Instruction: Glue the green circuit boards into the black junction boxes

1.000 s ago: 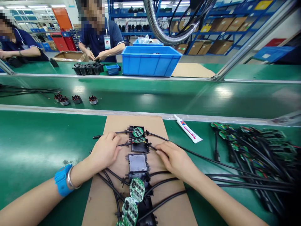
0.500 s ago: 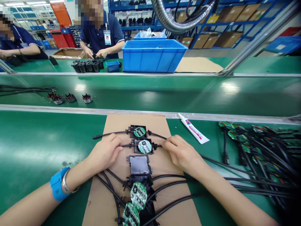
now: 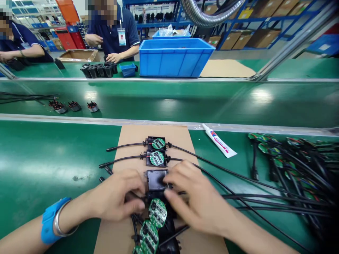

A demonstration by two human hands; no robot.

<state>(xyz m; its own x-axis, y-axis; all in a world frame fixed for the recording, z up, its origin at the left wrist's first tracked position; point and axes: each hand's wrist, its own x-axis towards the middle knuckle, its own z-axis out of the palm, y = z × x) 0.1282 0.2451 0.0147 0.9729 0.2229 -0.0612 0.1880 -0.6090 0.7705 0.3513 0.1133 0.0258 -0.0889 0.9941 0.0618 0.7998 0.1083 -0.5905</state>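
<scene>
My left hand (image 3: 120, 195) is curled beside the lower cases, thumb and fingers around a black cable (image 3: 101, 179) whose end sticks out to the left. Over the right edge of an open black case (image 3: 156, 180) with a grey inner face is my right hand (image 3: 194, 194), slightly blurred, thumb and fingers apart. Just below lie round green circuit boards (image 3: 158, 212) with black cables, partly overlapping more black cases. Above, two black cases each hold a round board, an upper board (image 3: 158, 143) and a lower board (image 3: 157, 158), with cables running out both sides.
Brown cardboard (image 3: 132, 132) lies under the cases on the green bench. A white tube (image 3: 219, 141) and a heap of wired boards (image 3: 296, 165) lie to the right. Beyond are small motor-like parts (image 3: 92, 106), a blue bin (image 3: 174, 58) and two people at work.
Both hands have left the second case's cables and come down to the cases below. The second board now sits level in line with the first, its cables lying loose.
</scene>
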